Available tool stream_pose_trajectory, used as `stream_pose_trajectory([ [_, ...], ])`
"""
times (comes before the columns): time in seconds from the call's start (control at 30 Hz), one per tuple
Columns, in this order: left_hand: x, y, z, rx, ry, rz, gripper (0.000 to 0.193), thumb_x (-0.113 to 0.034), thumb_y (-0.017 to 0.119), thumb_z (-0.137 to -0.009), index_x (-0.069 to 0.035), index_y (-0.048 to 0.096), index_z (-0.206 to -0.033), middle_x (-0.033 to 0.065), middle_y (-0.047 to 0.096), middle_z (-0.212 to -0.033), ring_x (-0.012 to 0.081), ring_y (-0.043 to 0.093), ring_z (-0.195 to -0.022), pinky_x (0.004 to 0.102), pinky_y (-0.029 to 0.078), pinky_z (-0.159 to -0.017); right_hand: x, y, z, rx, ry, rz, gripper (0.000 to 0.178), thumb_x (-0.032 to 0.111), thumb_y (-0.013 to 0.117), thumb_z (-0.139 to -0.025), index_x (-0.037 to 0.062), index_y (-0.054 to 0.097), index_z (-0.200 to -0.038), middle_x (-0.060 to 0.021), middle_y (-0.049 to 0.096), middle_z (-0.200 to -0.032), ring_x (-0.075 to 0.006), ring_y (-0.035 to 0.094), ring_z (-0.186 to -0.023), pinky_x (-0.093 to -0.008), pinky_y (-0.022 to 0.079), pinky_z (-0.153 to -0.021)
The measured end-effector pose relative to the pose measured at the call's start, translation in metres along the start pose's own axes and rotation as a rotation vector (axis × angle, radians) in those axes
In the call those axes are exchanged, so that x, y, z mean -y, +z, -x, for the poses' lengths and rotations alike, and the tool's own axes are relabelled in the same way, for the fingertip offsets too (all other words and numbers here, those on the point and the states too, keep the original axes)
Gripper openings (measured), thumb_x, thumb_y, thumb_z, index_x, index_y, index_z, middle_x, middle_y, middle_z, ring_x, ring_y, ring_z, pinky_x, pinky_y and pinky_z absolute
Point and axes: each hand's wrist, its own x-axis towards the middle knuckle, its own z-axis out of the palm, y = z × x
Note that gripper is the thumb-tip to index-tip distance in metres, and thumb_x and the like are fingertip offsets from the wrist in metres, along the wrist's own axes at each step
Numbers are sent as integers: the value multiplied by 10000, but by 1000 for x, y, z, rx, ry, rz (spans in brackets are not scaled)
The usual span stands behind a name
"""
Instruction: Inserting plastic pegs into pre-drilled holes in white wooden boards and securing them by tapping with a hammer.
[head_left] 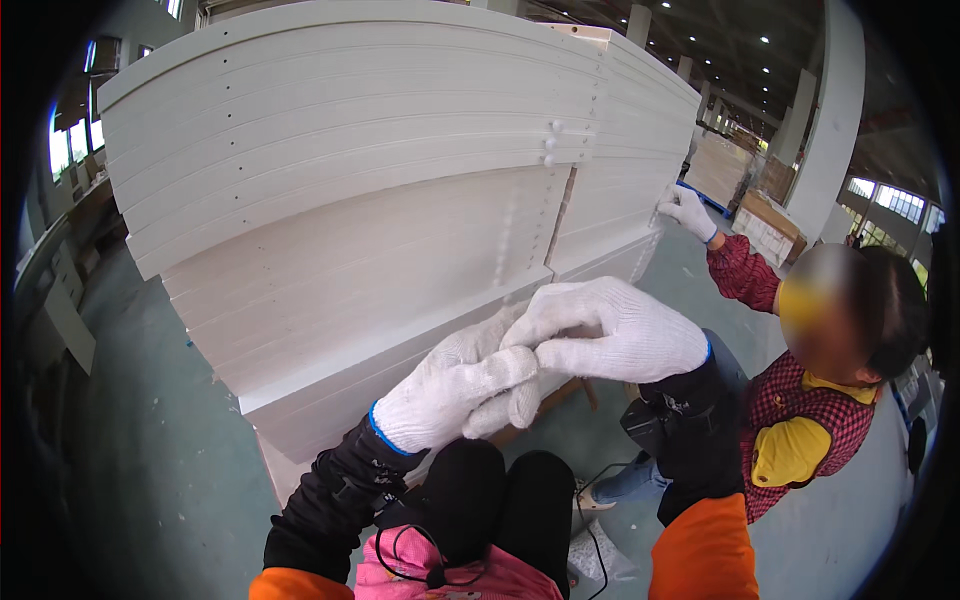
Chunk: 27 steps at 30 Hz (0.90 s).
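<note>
My left hand [445, 385] and my right hand [630, 325], both in white knit gloves with blue cuffs, meet in front of my body. Their fingers are curled and pressed together at the tips. Whatever lies between them, if anything, is hidden by the gloves. Just beyond the hands rises a tall stack of white panels [370, 235], with rows of small dark holes along its sides. A few small round white pieces [550, 145] sit against the stack's face near its right corner.
At the right, a co-worker in a red checked top holds a gloved hand [686, 212] at the stack's far right edge. Beyond stand a pillar [835, 110] and a cardboard box [768, 228]. A clear plastic bag [603, 553] lies on the floor by my feet.
</note>
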Motion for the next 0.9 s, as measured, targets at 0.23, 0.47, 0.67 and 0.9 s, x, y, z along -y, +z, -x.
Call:
stream_pose_trajectory([
  [0.23, -3, 4, -6, 38, -72, -186, 429, -339, 681, -888, 61, 637, -1035, 57, 631, -744, 85, 561, -662, 218, 463, -617, -10, 12, 9, 150, 115, -300, 215, 160, 707, -861, 31, 696, -1032, -72, 674, -916, -143, 625, -871, -287, 484, -782],
  [0.47, 6, 5, -8, -43, -140, -88, 361, -331, 674, -896, 14, 637, -996, 28, 598, -688, 76, 497, -549, 220, 387, -495, -3, 15, 10, 77, 142, -168, 160, 124, 710, -830, 22, 655, -941, 13, 639, -823, -61, 582, -761, -230, 487, -676],
  [0.67, 24, -9, -6, -179, -2, 638, 274, -357, 533, -999, -86, 557, -1025, -34, 472, -664, 45, 401, -491, 191, 311, -406, -12, -37, -24, -749, -68, -307, 152, 159, 661, -870, 21, 656, -934, 16, 607, -724, -41, 554, -624, -214, 469, -576],
  [0.9, 89, 1, -8, -456, 33, 867, 152, -225, 451, -1036, -92, 524, -1034, 6, 522, -826, 61, 432, -586, 176, 342, -443, -24, -89, -72, -781, -98, -206, 244, 276, 692, -844, 38, 677, -894, 16, 606, -679, -38, 508, -566, -199, 404, -524],
])
